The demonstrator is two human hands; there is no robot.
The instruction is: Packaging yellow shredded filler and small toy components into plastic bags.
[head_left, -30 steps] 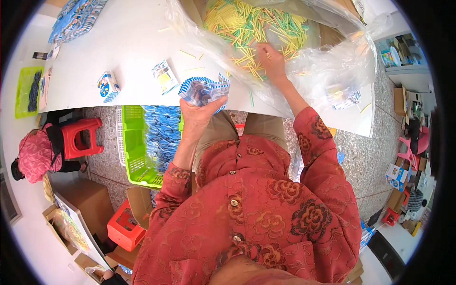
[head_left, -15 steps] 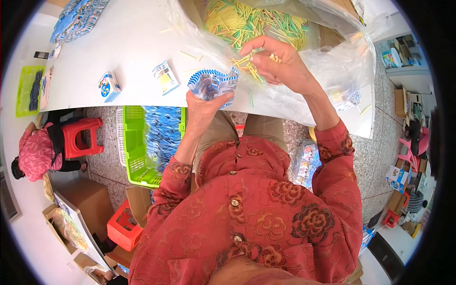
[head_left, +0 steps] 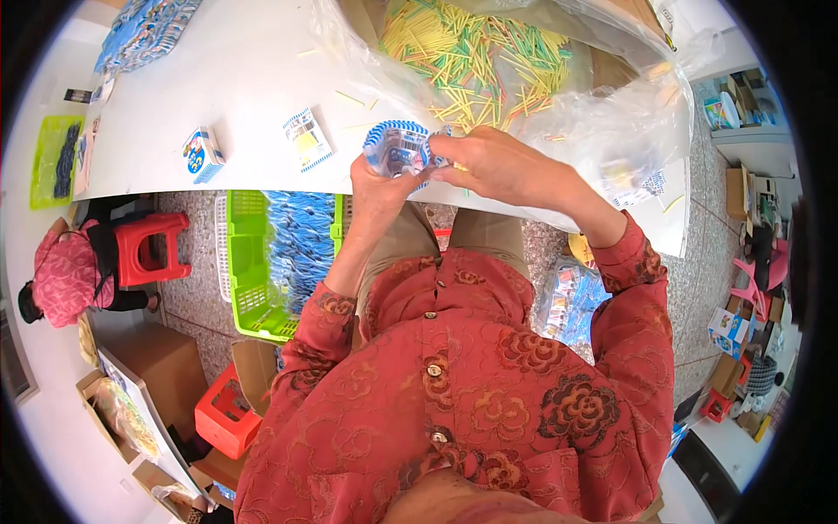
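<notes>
My left hand [head_left: 381, 194] is wrapped round the lower part of a blue-and-white plastic pouch [head_left: 394, 148], whose striped mouth gapes upward. Against the pouch's right side, my right hand [head_left: 502, 166] pinches the edge with thumb and fingers. Its palm is turned away, so whatever lies inside it is hidden. Just beyond both hands lies a heap of short yellow, green and orange sticks [head_left: 454, 52] on a clear plastic sheet [head_left: 642, 96].
A flat printed packet [head_left: 308, 140] and a small blue-and-white box [head_left: 202, 155] lie on the white table [head_left: 249, 79]. Below its edge stands a green crate [head_left: 249, 262] of blue packs. At left a person [head_left: 70, 266] sits near a red stool [head_left: 153, 249].
My right hand has come down and left from beside the stick heap to the pouch's edge. Sticks that showed in its palm are out of sight. The pouch mouth is rounder.
</notes>
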